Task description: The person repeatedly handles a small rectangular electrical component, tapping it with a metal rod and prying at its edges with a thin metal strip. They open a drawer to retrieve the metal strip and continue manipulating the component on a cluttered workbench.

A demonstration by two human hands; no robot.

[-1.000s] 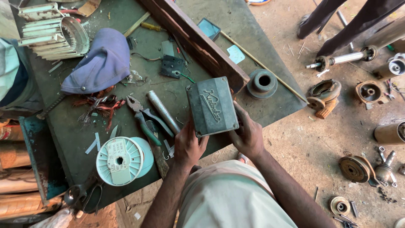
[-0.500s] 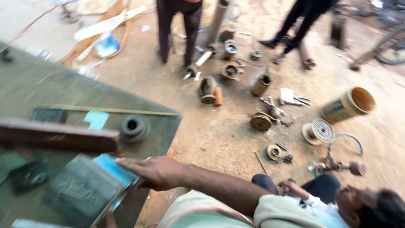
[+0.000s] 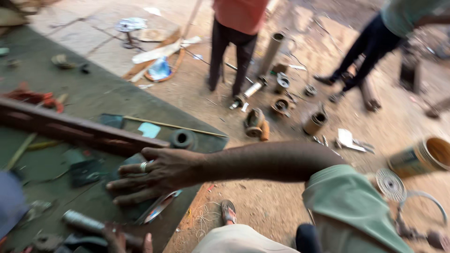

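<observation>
Right hand (image 3: 154, 175) flat atop metal box (image 3: 154, 211)

Right hand (image 3: 157, 175) lies flat on dark box (image 3: 140, 206), lower left of frame, arm across middle. Long wood bar (image 3: 79, 131) blocks way just above hand. Round black ring (image 3: 183, 138) sits near thumb at table (image 3: 93, 93) corner. Grey tube (image 3: 86, 224) and left hand (image 3: 124, 239) crowd bottom edge. Open green table top in upper left. Bare dirt floor (image 3: 262, 206) free under arm
</observation>
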